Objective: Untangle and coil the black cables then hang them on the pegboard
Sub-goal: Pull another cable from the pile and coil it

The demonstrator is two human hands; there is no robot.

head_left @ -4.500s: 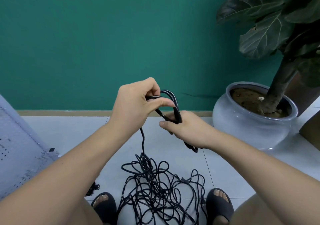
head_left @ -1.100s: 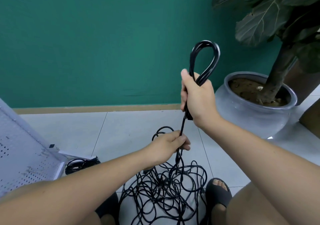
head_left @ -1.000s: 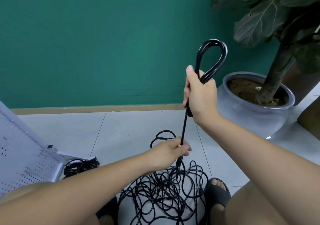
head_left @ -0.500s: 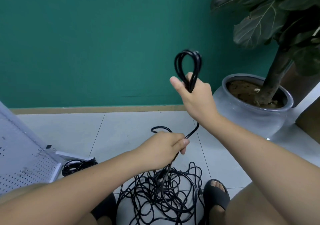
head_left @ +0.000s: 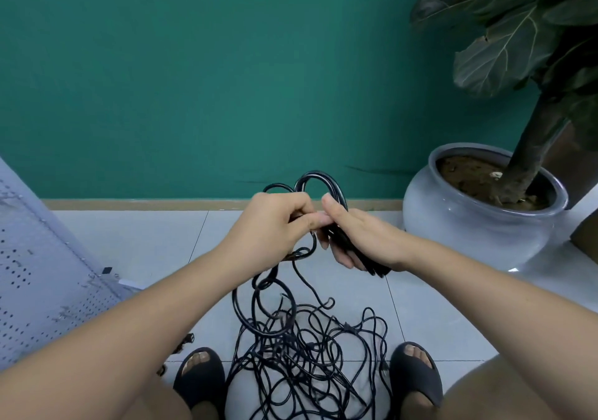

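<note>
Black cables (head_left: 307,355) mostly tangled at the near edge of the floor (head_left: 145,241), coiling under way: holding the coil (head_left: 323,183) in the curled right hand (head_left: 365,241), pinching a fresh loop against it with the left hand (head_left: 271,228), probably needs more slack teased free next.

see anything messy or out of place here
Yes. A knotted heap of black cable sprawls on the floor between the sandals, with only a small coil gathered in the right hand. The pegboard at the left slants and looks scuffed.
</note>
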